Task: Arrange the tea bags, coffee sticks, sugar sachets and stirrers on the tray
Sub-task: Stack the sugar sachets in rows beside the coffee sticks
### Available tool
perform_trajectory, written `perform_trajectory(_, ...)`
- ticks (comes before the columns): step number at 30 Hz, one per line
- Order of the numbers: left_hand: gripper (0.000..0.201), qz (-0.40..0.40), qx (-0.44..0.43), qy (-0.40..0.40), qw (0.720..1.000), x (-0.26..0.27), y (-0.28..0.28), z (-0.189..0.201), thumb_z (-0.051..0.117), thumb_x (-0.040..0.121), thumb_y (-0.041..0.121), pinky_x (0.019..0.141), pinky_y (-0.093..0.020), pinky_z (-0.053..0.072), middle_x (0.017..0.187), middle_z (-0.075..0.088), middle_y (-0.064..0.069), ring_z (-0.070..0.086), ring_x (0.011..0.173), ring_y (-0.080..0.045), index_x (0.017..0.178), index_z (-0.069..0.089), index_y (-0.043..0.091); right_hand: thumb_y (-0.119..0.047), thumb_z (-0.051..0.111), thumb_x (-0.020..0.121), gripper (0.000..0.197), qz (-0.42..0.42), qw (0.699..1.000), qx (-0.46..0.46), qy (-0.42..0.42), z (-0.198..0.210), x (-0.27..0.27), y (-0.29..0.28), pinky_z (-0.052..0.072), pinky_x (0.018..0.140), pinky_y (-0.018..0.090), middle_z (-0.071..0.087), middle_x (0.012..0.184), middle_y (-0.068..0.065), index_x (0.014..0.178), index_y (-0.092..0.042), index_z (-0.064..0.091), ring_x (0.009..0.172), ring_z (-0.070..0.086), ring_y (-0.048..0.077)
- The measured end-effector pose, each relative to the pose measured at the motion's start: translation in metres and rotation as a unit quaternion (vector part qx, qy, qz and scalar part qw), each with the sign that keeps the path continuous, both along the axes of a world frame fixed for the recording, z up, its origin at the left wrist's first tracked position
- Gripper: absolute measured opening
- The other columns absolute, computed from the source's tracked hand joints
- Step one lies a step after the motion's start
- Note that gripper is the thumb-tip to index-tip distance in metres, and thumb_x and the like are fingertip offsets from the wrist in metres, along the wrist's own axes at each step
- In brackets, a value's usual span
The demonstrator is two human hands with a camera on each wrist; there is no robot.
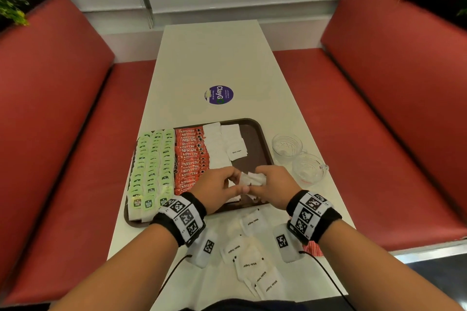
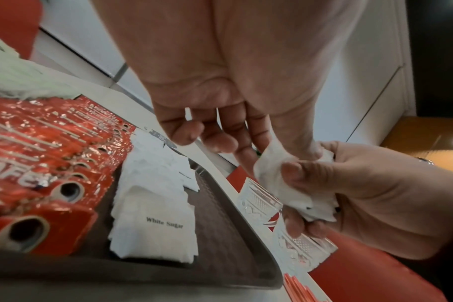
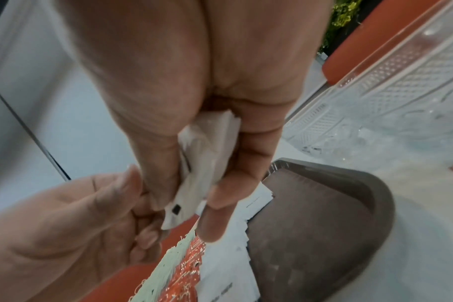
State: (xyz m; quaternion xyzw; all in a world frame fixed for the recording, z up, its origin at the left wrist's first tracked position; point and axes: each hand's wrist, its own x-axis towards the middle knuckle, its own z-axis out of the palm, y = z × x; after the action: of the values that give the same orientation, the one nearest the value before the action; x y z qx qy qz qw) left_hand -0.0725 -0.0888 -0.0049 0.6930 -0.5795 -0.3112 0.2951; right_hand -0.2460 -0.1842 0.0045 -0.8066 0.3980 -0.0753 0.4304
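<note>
A brown tray (image 1: pixel 255 129) holds rows of green tea bags (image 1: pixel 151 164), red coffee sticks (image 1: pixel 190 156) and two columns of white sugar sachets (image 1: pixel 222 144). Over the tray's front right part, my right hand (image 1: pixel 262 179) grips a small bunch of sugar sachets (image 1: pixel 250 179) between thumb and fingers (image 3: pixel 220 204). My left hand (image 1: pixel 235 182) meets it from the left and pinches the same bunch (image 2: pixel 285 183) with thumb and forefinger, while its other fingers (image 2: pixel 220 145) hang curled. More sachets (image 1: pixel 252 260) lie loose on the table in front of the tray. No stirrers show.
Two patterned glass cups (image 1: pixel 286 145) (image 1: pixel 309 168) stand just right of the tray. A round purple sticker (image 1: pixel 218 94) lies beyond the tray on the white table (image 1: pixel 214 58). Red benches flank the table. A red item (image 1: pixel 313 247) is partly hidden under my right wrist.
</note>
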Motion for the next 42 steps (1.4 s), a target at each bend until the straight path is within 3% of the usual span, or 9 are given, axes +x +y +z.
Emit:
perform_trajectory(4, 0.016, 0.011, 0.012, 0.011, 1.000, 0.011, -0.007, -0.005, 0.080, 0.080, 0.040, 0.067, -0.033, 0.049, 0.077, 0.066, 0.008, 0.057, 0.069, -0.012, 0.088, 0.066, 0.039, -0.035, 0.081, 0.080, 0.035, -0.033, 0.994, 0.081, -0.059, -0.002, 0.011, -0.007, 0.058, 0.050, 0.040, 0.071, 0.085, 0.017, 0.089, -0.009, 0.059, 0.069, 0.072, 0.031)
perform_trajectory(9, 0.010, 0.027, -0.005, 0.051, 0.998, 0.023, -0.028, 0.002, 0.071, 0.088, 0.042, 0.070, -0.024, 0.052, 0.082, 0.071, 0.012, 0.064, 0.076, -0.005, 0.091, 0.073, 0.032, -0.026, 0.071, 0.092, 0.015, -0.044, 0.978, 0.170, -0.117, 0.006, 0.018, -0.014, 0.050, 0.046, 0.022, 0.071, 0.091, 0.012, 0.103, -0.015, 0.068, 0.058, 0.067, 0.005)
perform_trajectory(13, 0.010, 0.060, -0.028, 0.050, 0.997, 0.039, -0.053, 0.005, 0.068, 0.093, 0.031, 0.072, -0.017, 0.047, 0.085, 0.073, 0.014, 0.064, 0.078, 0.000, 0.095, 0.076, 0.025, -0.020, 0.069, 0.094, 0.020, -0.056, 0.983, 0.153, -0.079, 0.002, 0.020, -0.031, 0.052, 0.045, 0.029, 0.071, 0.086, 0.009, 0.112, -0.011, 0.065, 0.055, 0.070, 0.023)
perform_trajectory(17, 0.013, 0.111, 0.038, -0.068, 0.991, 0.057, -0.090, -0.006, 0.068, 0.093, 0.031, 0.065, -0.024, 0.042, 0.082, 0.069, 0.007, 0.058, 0.072, -0.010, 0.095, 0.074, 0.021, -0.016, 0.057, 0.100, 0.017, -0.085, 0.987, 0.132, -0.033, -0.009, 0.019, -0.048, 0.054, 0.050, 0.028, 0.073, 0.094, 0.011, 0.116, -0.013, 0.063, 0.062, 0.071, 0.031)
perform_trajectory(20, 0.020, 0.070, 0.120, -0.161, 0.977, 0.060, -0.112, -0.021, 0.069, 0.091, 0.032, 0.080, -0.029, 0.049, 0.099, 0.070, 0.003, 0.060, 0.087, -0.015, 0.108, 0.072, 0.022, -0.005, 0.047, 0.101, 0.024, -0.091, 0.988, 0.123, -0.020, -0.011, 0.022, -0.055, 0.050, 0.051, 0.018, 0.074, 0.094, 0.006, 0.114, -0.018, 0.062, 0.060, 0.067, 0.020)
perform_trajectory(25, 0.027, 0.046, 0.166, -0.221, 0.960, 0.055, -0.129, -0.037, 0.071, 0.087, 0.035, 0.086, -0.033, 0.051, 0.109, 0.068, 0.003, 0.062, 0.102, -0.020, 0.111, 0.066, 0.025, -0.005, 0.041, 0.099, 0.031, -0.079, 0.995, 0.060, 0.026, -0.020, 0.031, -0.066, 0.058, 0.082, 0.034, 0.068, 0.088, 0.002, 0.112, -0.023, 0.062, 0.084, 0.069, 0.021)
perform_trajectory(30, 0.032, 0.060, 0.135, -0.237, 0.960, 0.055, -0.132, -0.043, 0.073, 0.084, 0.037, 0.081, -0.031, 0.048, 0.108, 0.062, 0.002, 0.060, 0.098, -0.020, 0.111, 0.059, 0.029, -0.009, 0.042, 0.102, 0.031, -0.057, 0.996, 0.036, 0.060, -0.023, 0.043, -0.072, 0.049, 0.079, 0.028, 0.063, 0.115, 0.007, 0.126, -0.017, 0.060, 0.095, 0.062, 0.021)
perform_trajectory(35, 0.024, 0.022, 0.133, -0.238, 0.962, 0.056, -0.130, -0.044, 0.067, 0.090, 0.037, 0.088, -0.035, 0.051, 0.112, 0.057, -0.002, 0.059, 0.102, -0.023, 0.112, 0.065, 0.027, -0.003, 0.043, 0.101, 0.040, -0.010, 0.994, 0.001, 0.109, -0.025, 0.059, -0.077, 0.038, 0.106, 0.029, 0.050, 0.145, 0.013, 0.138, -0.008, 0.056, 0.133, 0.049, 0.027)
perform_trajectory(42, 0.024, 0.175, 0.180, -0.267, 0.930, 0.127, -0.122, -0.038, 0.056, 0.097, 0.021, 0.092, -0.035, 0.051, 0.122, 0.066, -0.007, 0.063, 0.108, -0.027, 0.116, 0.070, 0.018, -0.005, 0.046, 0.097, 0.044, 0.000, 0.989, 0.011, 0.148, -0.042, 0.078, -0.088, 0.037, 0.114, 0.038, 0.042, 0.149, 0.015, 0.140, -0.007, 0.054, 0.134, 0.047, 0.032)
